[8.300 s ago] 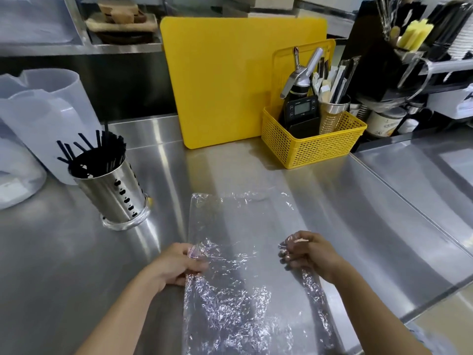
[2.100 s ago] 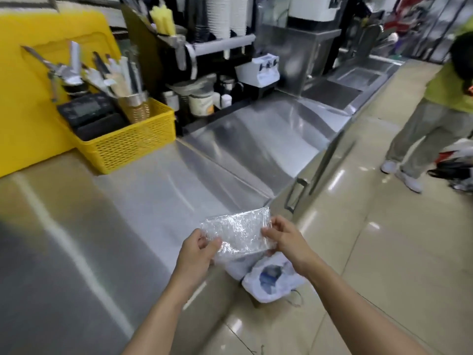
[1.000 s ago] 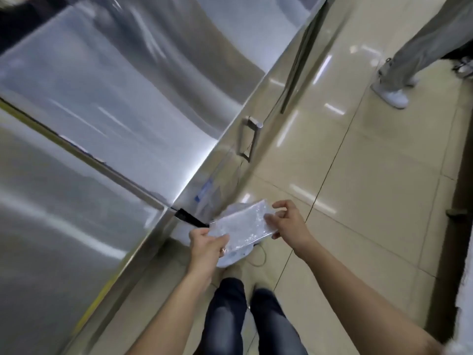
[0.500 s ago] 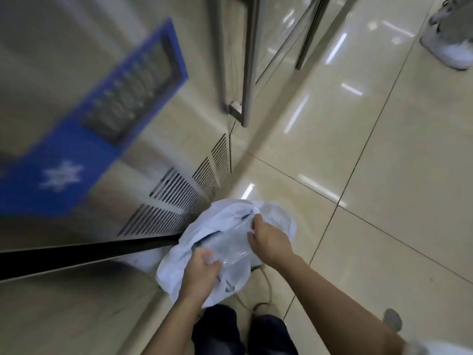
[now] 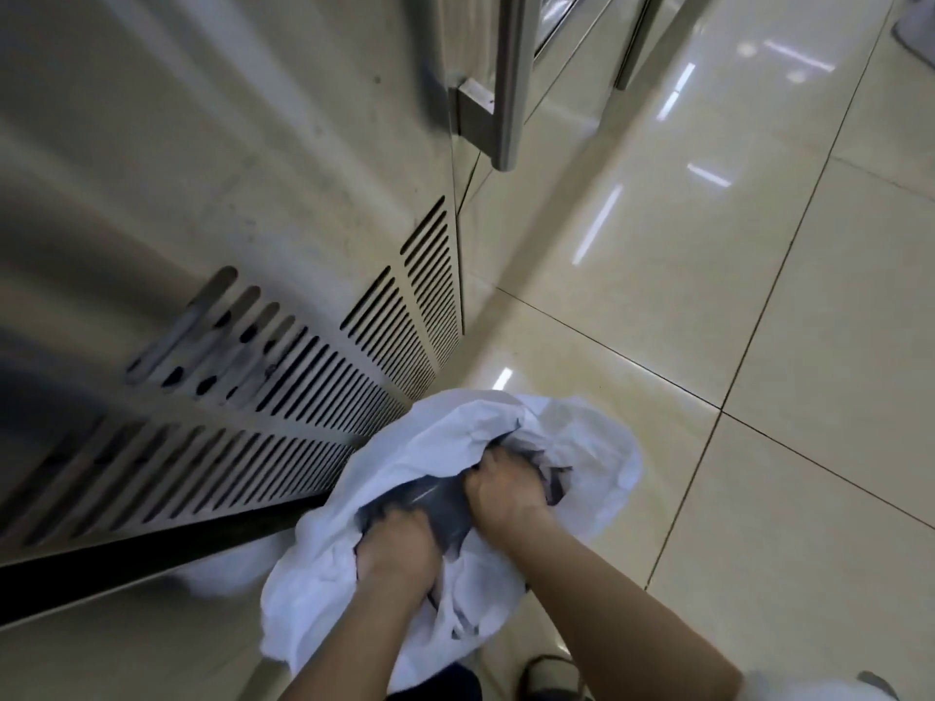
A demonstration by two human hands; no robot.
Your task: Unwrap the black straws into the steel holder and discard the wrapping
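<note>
Both my hands are pushed down into the dark mouth of a white bin bag point(image 5: 597, 447) on the floor by the counter's base. My left hand point(image 5: 399, 554) and my right hand point(image 5: 506, 490) are curled, fingers hidden inside the bag. Between them a faint glossy patch, the clear straw wrapping point(image 5: 430, 498), shows against the dark inside. Whether either hand still grips it is hidden. The black straws and the steel holder are out of view.
A steel cabinet front with vent slots point(image 5: 303, 397) rises on the left, with a black kick strip point(image 5: 152, 554) below it. A vertical door handle point(image 5: 506, 83) sits above. Glossy beige floor tiles point(image 5: 759, 346) spread to the right. Someone's shoe point(image 5: 916, 27) shows top right.
The folded clear wrapping went from the counter down to the white bin bag. In the last half second both hands have sunk deeper into the bag's mouth and the wrapping is mostly out of sight.
</note>
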